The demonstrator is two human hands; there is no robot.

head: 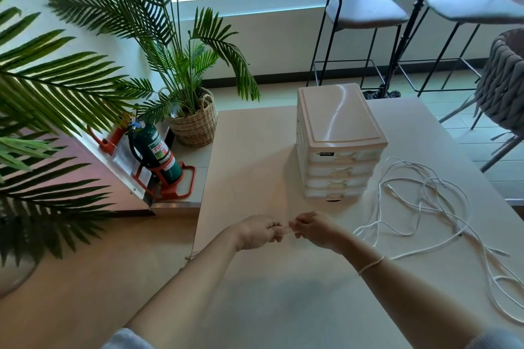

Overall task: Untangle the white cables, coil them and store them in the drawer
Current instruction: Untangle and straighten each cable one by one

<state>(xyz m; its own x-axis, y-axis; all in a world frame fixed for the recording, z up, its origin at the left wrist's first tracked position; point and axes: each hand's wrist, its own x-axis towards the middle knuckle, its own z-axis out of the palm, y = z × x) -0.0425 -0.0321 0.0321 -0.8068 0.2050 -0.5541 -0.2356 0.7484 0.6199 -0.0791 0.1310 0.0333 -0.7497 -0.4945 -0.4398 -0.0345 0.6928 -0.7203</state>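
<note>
A drawer unit (338, 144) is standing toward the far edge of the table (255, 278), its drawers all sitting closed, with stools (365, 13) and a potted palm (192, 119) waiting beyond. The white cables (431, 207) are sprawling in loose loops along the table's right edge, well apart from my fingers. My left hand (259, 232) and right hand (316, 228) are meeting near the table's middle, both curling around and pinching a short pale strip (286, 231) between them.
</note>
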